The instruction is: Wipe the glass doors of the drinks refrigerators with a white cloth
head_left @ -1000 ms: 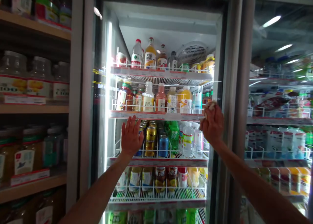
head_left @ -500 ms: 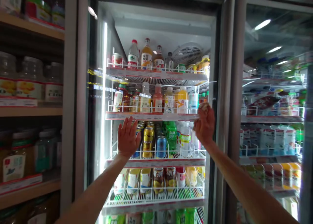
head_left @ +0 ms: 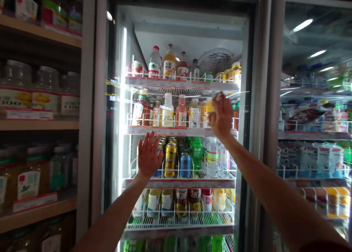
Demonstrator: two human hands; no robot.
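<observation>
The closed glass door [head_left: 176,26] of a lit drinks fridge stands in front of me. My left hand [head_left: 149,156] is open, its fingers pointing up and its palm toward the glass, in front of the middle shelf with cans. Higher and to the right, my right hand [head_left: 222,118] is closed around a small crumpled cloth [head_left: 219,95], pale and brownish, mostly hidden by the fingers. It is held against or very near the glass, in front of an orange juice bottle [head_left: 208,107]. Contact of either palm with the pane cannot be made out for certain.
Behind the glass, wire-fronted shelves [head_left: 178,131] carry bottles and cans. Left of the metal door frame [head_left: 88,134], a wooden shelf [head_left: 33,125] holds several bottles. Another glass-fronted fridge [head_left: 316,134] with packed shelves stands at the right.
My right hand has moved up and left across the glass with the cloth. The left hand keeps its place on the pane, while the whole view has shifted slightly.
</observation>
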